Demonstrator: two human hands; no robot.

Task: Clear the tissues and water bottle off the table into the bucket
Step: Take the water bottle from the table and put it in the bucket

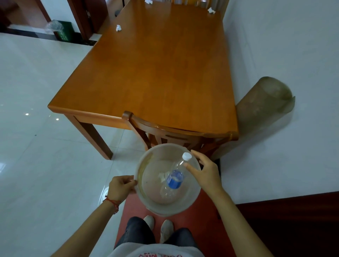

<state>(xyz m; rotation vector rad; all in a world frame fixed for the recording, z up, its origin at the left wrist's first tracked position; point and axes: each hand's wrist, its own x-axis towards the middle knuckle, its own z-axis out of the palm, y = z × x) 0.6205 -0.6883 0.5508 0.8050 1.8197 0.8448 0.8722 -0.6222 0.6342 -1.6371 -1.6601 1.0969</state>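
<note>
A translucent bucket (pixel 146 200) is held in front of me above a red mat. My left hand (pixel 122 189) grips its left rim. A clear water bottle (pixel 174 180) with a blue label and white cap stands tilted inside it, beside a white tissue (pixel 162 176) on the bucket's bottom. My right hand (pixel 203 171) hovers at the bottle's neck with fingers spread, apparently not gripping it. On the wooden table (pixel 157 73) lie crumpled tissues: one at the far left (pixel 118 28), one at the far right (pixel 211 10), one at the far edge (pixel 148 1).
A wooden chair (pixel 170 135) is pushed in at the table's near edge, just beyond the bucket. A rolled mat (pixel 264 102) leans against the wall right of the table. A green bin (pixel 62 30) stands far left. Dark furniture (pixel 293 225) sits at right.
</note>
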